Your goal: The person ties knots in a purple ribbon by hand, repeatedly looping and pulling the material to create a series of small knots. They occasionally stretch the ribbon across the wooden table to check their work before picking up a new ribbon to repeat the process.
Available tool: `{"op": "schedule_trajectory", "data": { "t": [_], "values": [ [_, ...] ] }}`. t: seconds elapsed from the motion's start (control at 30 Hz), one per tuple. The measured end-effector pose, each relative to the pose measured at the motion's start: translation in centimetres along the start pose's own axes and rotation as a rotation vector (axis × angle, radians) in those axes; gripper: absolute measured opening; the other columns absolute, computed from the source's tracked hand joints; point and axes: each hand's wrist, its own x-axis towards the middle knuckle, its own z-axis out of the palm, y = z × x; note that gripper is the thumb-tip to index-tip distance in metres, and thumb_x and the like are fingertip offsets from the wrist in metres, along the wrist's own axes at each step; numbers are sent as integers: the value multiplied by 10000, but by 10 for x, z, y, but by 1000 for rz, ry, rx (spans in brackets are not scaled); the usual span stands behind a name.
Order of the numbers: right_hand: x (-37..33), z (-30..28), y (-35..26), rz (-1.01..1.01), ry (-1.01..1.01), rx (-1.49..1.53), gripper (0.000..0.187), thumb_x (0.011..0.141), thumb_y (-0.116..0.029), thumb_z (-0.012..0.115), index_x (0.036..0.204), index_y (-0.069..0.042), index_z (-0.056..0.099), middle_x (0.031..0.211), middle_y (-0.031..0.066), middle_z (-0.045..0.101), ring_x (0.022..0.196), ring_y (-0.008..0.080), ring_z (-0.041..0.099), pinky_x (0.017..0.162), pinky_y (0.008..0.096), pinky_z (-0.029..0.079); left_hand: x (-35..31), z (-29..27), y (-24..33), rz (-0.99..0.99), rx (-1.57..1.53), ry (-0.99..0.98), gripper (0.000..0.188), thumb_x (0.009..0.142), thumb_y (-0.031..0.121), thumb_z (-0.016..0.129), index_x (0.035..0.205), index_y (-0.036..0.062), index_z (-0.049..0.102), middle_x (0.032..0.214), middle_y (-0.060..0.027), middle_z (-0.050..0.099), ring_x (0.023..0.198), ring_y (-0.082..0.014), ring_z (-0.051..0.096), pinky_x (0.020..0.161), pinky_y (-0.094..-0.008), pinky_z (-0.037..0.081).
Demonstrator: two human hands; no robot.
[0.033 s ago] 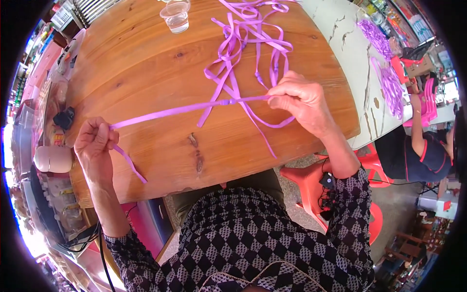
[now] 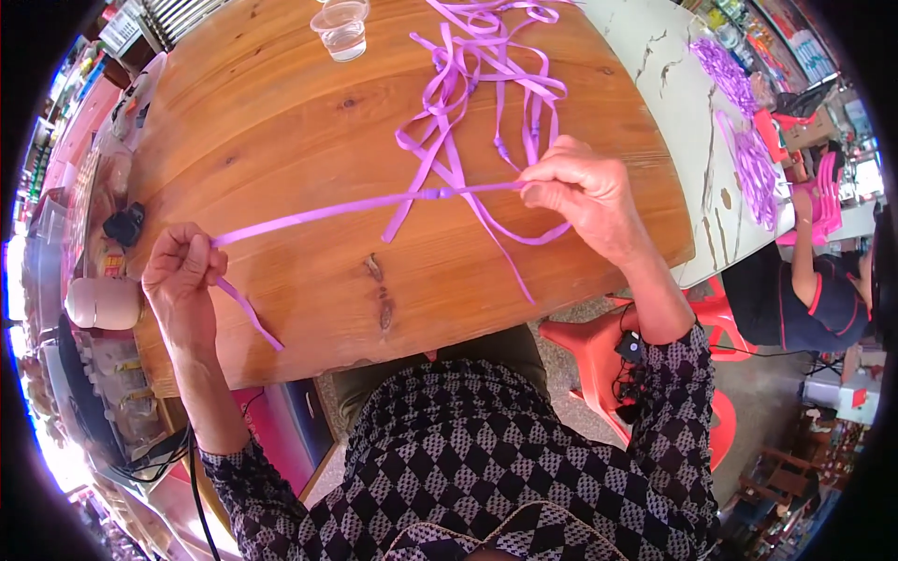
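Observation:
A purple ribbon (image 2: 318, 213) is stretched nearly straight between my two hands above the wooden table. My left hand (image 2: 182, 262) pinches it toward the left, and a short tail of ribbon hangs below those fingers. At the other side my right hand (image 2: 585, 192) grips the ribbon between thumb and fingers. A small purple knot (image 2: 433, 194) sits along the taut stretch, nearer my right hand. Beyond and under it lies a loose tangle of purple ribbon (image 2: 458, 75) with similar small knots; some strands run down past my right hand.
A wooden table (image 2: 271, 140) spans the front, with clear plastic cups (image 2: 344, 37) at its far edge. On the right, a white marbled table (image 2: 655, 56) carries more purple ribbon bundles (image 2: 748, 173). A red stool (image 2: 585, 360) stands near my right arm. Another person (image 2: 823, 299) sits far right.

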Motion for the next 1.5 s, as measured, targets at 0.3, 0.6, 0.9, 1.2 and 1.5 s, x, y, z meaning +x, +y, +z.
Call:
{"op": "schedule_trajectory", "data": {
  "t": [0.3,0.6,0.9,1.2,1.5],
  "values": [
    [-7,8,-2,-118,105,-223,86,711,-8,690,792,-27,668,644,37,544,656,155,512,601,290,404,16,9,-3,720,1370,340,342,717,1,667,1050,15,586,994,-94,616,912,-201,580,804,-334,452],
    [-6,48,-49,-234,43,-141,112,674,24,682,758,-35,640,651,43,564,624,191,510,602,309,360,-42,128,18,-393,98,-561,234,787,141,692,930,-31,623,720,-31,590,594,-63,525,528,-181,403],
    [-32,73,-42,-394,78,-398,137,639,-37,690,752,-33,612,624,53,511,589,203,489,583,347,341,-39,125,-2,-636,-770,-436,153,899,106,522,985,13,608,753,-75,635,436,-21,381,398,-168,259],
    [-26,72,-63,-408,118,-320,195,622,-73,714,761,-18,589,692,41,564,594,216,502,599,331,357,-60,127,8,-538,-209,-644,143,779,-52,604,895,17,557,799,43,535,743,-26,508,654,-180,415],
    [-35,91,-63,66,174,318,112,790,-64,664,827,16,595,744,39,577,684,116,529,617,234,414,-71,131,1,-392,-264,-557,144,828,-51,553,951,14,515,737,29,515,653,-18,462,557,-166,357]
  ]
}}
